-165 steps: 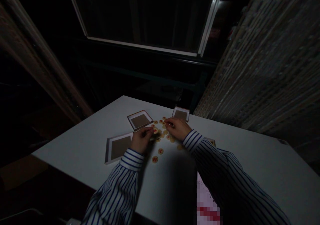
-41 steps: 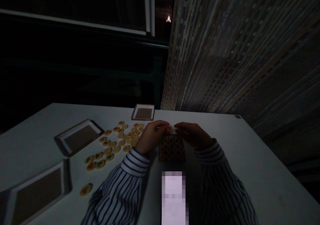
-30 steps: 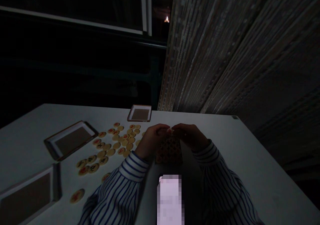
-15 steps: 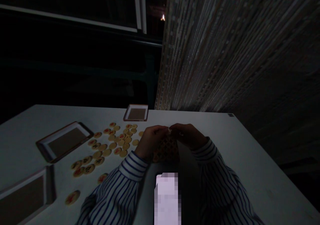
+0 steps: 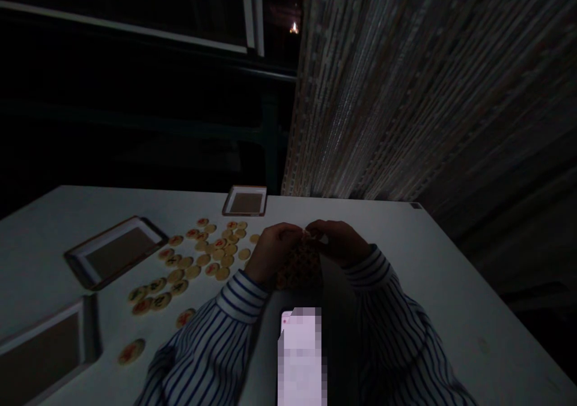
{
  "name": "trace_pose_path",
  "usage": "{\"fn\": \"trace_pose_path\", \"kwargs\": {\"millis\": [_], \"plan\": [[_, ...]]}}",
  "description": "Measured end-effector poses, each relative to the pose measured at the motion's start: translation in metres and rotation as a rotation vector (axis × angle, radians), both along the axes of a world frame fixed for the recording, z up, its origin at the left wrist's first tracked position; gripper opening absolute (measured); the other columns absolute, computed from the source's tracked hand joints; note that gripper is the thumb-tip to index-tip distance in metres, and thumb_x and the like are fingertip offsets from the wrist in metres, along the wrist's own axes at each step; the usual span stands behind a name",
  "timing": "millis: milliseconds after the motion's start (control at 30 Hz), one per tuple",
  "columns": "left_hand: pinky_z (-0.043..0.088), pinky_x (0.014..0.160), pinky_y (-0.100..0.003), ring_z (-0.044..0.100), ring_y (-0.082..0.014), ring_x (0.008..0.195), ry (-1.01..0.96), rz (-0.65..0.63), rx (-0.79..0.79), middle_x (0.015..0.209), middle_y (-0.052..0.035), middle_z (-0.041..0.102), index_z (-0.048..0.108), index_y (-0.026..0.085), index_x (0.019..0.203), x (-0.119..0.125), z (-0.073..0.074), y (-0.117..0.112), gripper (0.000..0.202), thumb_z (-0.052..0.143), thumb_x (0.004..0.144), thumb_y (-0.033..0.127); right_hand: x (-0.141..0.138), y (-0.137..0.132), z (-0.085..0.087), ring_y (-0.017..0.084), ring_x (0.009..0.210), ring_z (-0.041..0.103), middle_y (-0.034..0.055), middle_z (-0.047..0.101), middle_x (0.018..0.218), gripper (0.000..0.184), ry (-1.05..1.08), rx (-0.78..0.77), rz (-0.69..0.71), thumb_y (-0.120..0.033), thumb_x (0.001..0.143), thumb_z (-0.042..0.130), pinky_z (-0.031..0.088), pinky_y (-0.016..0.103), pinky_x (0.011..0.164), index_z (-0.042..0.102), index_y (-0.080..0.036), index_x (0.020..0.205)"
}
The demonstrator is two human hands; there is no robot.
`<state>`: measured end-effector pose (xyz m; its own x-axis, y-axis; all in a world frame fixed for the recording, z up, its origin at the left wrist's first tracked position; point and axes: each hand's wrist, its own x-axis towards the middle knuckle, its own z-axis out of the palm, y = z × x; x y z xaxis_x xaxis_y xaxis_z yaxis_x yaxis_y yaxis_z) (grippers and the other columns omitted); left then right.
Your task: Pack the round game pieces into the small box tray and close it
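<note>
My left hand (image 5: 275, 249) and my right hand (image 5: 341, 241) meet above the middle of the table, both with fingers closed in a pinch. Between their fingertips is the pale, string-like top of a dark bag (image 5: 300, 267) with a brown repeating pattern. The bag looks like a pouch; its details are lost in the dim light. To the left, xiangqi pieces (image 5: 203, 260) lie scattered flat, round and wooden, some marked in red or black characters. One piece (image 5: 131, 351) rests apart, nearer to me.
A lit phone (image 5: 302, 358) lies in front of me between my forearms. Three shallow, box-like trays stand on the white table (image 5: 433, 292): a far tray (image 5: 246, 201), a left tray (image 5: 117, 252) and a near-left tray (image 5: 49, 349). A string curtain (image 5: 360, 93) hangs behind the table.
My right hand's fingers have shifted slightly at the bag's top, with a wider gap showing behind the pinch. The pieces and trays stay put; the view has tilted a little.
</note>
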<state>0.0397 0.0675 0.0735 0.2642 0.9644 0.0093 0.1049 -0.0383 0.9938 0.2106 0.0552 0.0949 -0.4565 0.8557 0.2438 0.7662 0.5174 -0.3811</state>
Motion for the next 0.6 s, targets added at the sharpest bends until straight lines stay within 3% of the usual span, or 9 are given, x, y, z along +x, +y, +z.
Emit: {"fn": "trace_pose_path", "kwargs": {"millis": [333, 467, 600], "plan": [[0.048, 0.071, -0.029, 0.062, -0.0186, 0.078, 0.134, -0.089, 0.06, 0.081, -0.0052, 0.068, 0.065, 0.014, 0.081, -0.002, -0.002, 0.0, 0.024, 0.055, 0.07, 0.033, -0.003, -0.002, 0.004, 0.013, 0.07, 0.058, 0.0038, 0.065, 0.078, 0.026, -0.206, 0.025, -0.035, -0.036, 0.083, 0.042, 0.037, 0.023, 0.062, 0.06, -0.019, 0.091], [0.048, 0.073, -0.029, 0.061, -0.0184, 0.082, 0.292, -0.059, 0.131, 0.088, -0.0065, 0.068, 0.064, 0.013, 0.091, -0.005, 0.0, 0.002, 0.027, 0.053, 0.072, 0.029, 0.002, 0.0, 0.001, 0.013, 0.069, 0.058, 0.0033, 0.065, 0.077, 0.023, -0.259, -0.069, -0.04, -0.035, 0.077, 0.05, 0.037, 0.022, 0.06, 0.061, -0.019, 0.089], [0.048, 0.07, -0.027, 0.061, -0.0173, 0.079, 0.348, -0.033, 0.175, 0.088, -0.0064, 0.067, 0.061, 0.013, 0.1, -0.013, -0.009, 0.009, 0.034, 0.05, 0.073, 0.031, 0.009, 0.005, -0.007, 0.013, 0.072, 0.058, 0.0032, 0.065, 0.081, 0.022, -0.324, -0.173, -0.045, -0.031, 0.071, 0.056, 0.039, 0.022, 0.062, 0.063, -0.02, 0.089]]}}
